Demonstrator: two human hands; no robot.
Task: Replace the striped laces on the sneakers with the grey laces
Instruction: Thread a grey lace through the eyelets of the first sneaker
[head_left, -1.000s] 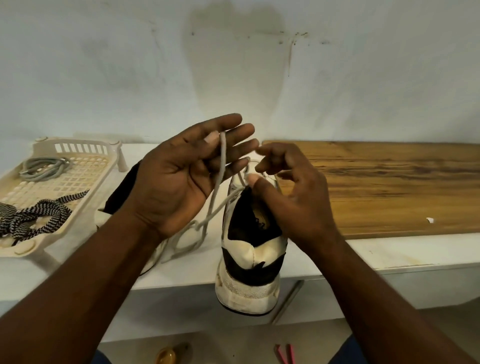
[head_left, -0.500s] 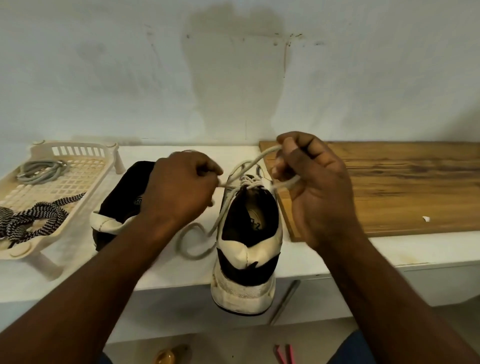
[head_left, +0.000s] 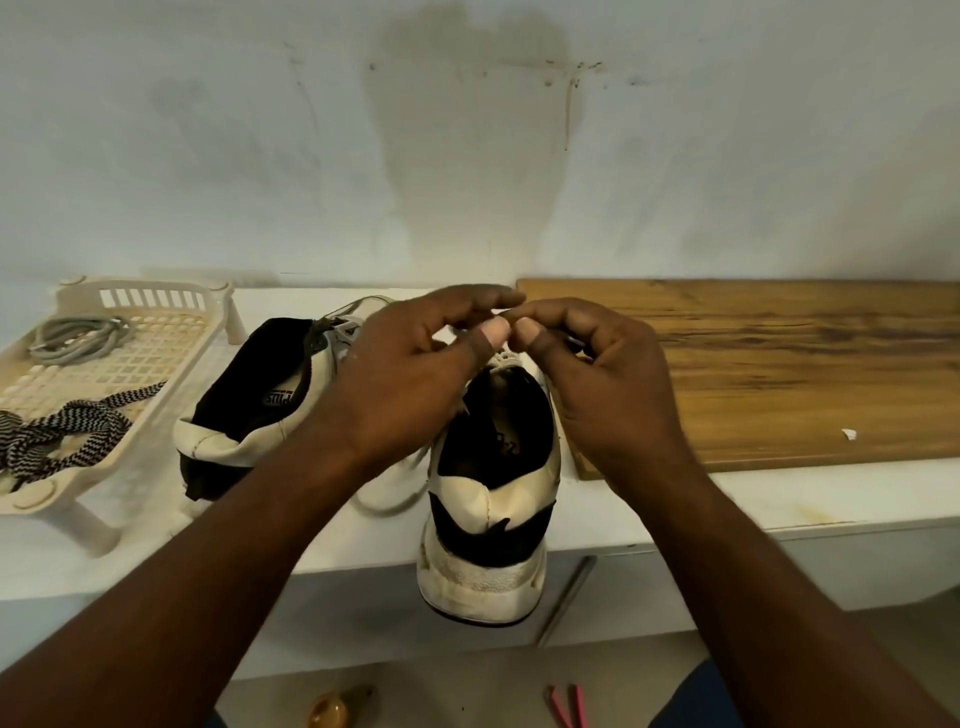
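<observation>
here, a grey lace (head_left: 501, 357) is pinched above the tongue of a black-and-white sneaker (head_left: 488, 499) by curled fingertips of the left hand (head_left: 405, 395) and the right hand (head_left: 602, 395). its heel is hung over the counter (head_left: 779, 499) edge. striped laces (head_left: 67, 431) are seen in a tray (head_left: 171, 358), left. insole print on the second sneaker (head_left: 249, 415) cannot be read.
</observation>
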